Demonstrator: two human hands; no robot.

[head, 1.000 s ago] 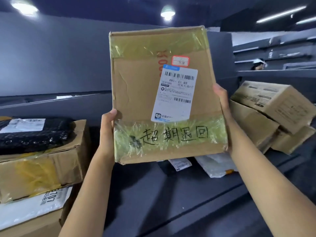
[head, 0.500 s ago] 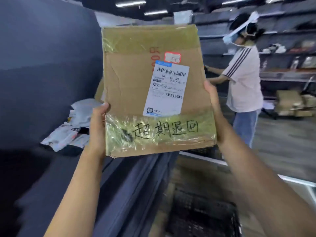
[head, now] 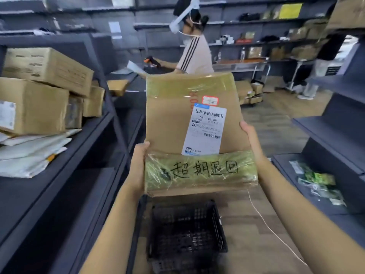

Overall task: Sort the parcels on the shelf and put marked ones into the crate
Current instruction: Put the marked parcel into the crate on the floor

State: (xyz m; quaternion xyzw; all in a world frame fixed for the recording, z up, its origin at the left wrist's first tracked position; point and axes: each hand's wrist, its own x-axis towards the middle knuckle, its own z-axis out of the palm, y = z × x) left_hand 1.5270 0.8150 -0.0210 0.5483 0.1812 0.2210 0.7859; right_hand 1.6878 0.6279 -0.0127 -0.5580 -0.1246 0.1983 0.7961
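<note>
Change: parcel [head: 173,131] moved from shelf [head: 59,194] to over crate [head: 187,240].
Hands: left hand [head: 138,165], right hand [head: 249,139] clasp its sides.
Next: lower it.

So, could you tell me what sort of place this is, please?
Most likely a parcel depot or courier pick-up station: dark shelving carries cardboard boxes and white mailers, the held parcel bears a barcode shipping label, and a black crate stands on the floor below it.

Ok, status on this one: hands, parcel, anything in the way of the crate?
Left hand and right hand both grip the marked parcel by its side edges. Parcel upright, held above the black crate. Nothing visible between them.
</note>
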